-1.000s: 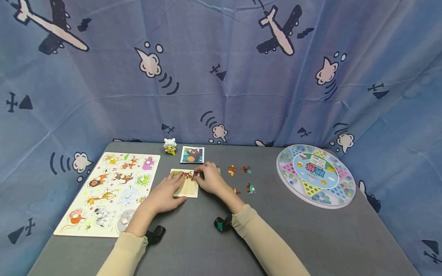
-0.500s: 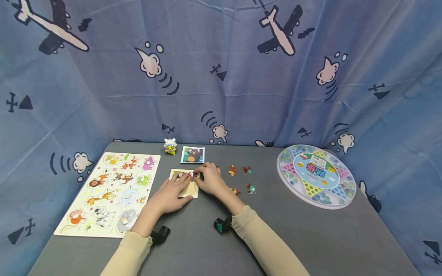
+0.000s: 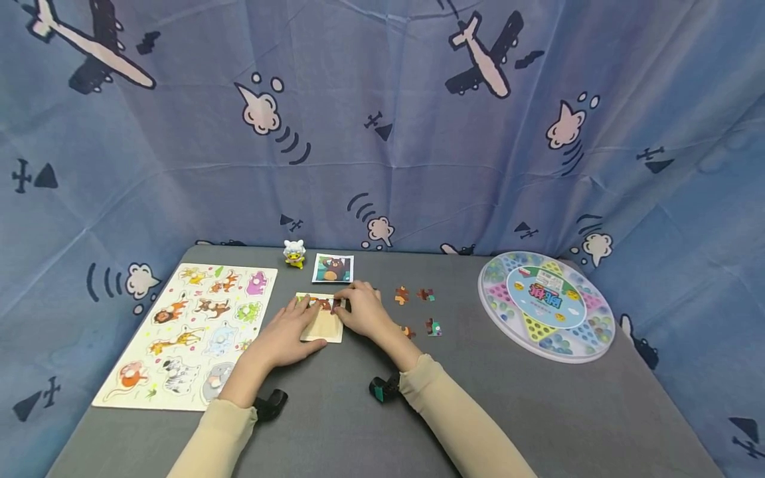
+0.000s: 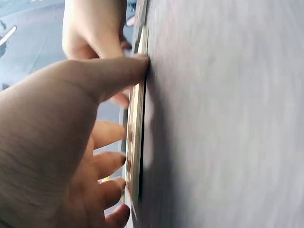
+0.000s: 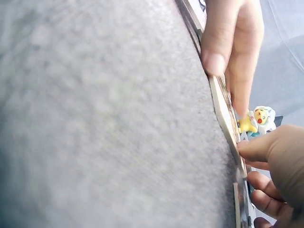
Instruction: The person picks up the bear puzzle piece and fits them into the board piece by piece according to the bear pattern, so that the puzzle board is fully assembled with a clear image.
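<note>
A small wooden puzzle tray (image 3: 325,330) lies on the grey table between both hands, with picture pieces (image 3: 325,304) along its far side and bare wood nearer the person. My left hand (image 3: 285,338) rests spread over the tray's left part, fingers nearly straight; in the left wrist view its thumb touches the tray's edge (image 4: 136,123). At the far right corner, my right hand (image 3: 364,311) bends its thumb and fingers onto a dark puzzle piece, mostly hidden under the fingertips. In the right wrist view, the right thumb (image 5: 256,148) sits right at the tray's rim.
Several loose puzzle pieces (image 3: 402,295) lie right of the tray. Behind it are a bear picture card (image 3: 333,268) and a small figurine (image 3: 294,253). A large animal board (image 3: 191,332) lies left, a round game board (image 3: 546,305) far right.
My left hand slid right over the picture pieces, then drew back left, uncovering some of them. The right hand has stayed at the tray's far right corner.
</note>
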`<state>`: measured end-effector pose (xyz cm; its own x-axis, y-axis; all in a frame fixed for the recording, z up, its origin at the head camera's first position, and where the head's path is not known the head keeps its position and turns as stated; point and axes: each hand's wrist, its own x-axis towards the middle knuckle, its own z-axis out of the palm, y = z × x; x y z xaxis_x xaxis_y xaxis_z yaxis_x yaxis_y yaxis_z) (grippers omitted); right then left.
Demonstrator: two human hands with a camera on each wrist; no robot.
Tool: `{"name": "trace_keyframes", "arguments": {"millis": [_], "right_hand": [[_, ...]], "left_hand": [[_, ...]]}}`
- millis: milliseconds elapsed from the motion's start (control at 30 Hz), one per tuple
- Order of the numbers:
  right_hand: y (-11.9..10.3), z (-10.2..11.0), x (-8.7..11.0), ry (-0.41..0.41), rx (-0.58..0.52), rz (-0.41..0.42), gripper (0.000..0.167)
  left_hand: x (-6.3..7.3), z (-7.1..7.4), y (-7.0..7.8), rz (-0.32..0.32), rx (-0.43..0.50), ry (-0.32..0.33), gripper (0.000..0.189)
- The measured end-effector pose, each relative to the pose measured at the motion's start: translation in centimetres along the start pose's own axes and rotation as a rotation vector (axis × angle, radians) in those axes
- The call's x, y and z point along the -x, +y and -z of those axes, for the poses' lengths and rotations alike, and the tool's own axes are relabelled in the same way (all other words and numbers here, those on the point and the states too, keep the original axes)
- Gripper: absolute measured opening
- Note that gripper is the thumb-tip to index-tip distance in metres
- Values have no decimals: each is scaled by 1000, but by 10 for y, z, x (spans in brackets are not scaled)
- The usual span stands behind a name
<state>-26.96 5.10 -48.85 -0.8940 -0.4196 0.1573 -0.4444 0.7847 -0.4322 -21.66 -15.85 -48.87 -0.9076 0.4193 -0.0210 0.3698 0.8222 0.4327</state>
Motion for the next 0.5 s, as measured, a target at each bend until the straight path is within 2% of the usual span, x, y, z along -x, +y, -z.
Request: {"name": "trace_keyframes", "arguments": {"millis": [133,300,500], "right_hand": [[6,3,3,-2,-54,-11,28],[21,11,5,47,-110,-27,29],[43,30,11,79,-185,-74,33]], "left_hand": [[4,4,-9,43,27,10,94],[7,7,-14,50,59,9,101],[6,8,-17,49,53,-7,101]]}}
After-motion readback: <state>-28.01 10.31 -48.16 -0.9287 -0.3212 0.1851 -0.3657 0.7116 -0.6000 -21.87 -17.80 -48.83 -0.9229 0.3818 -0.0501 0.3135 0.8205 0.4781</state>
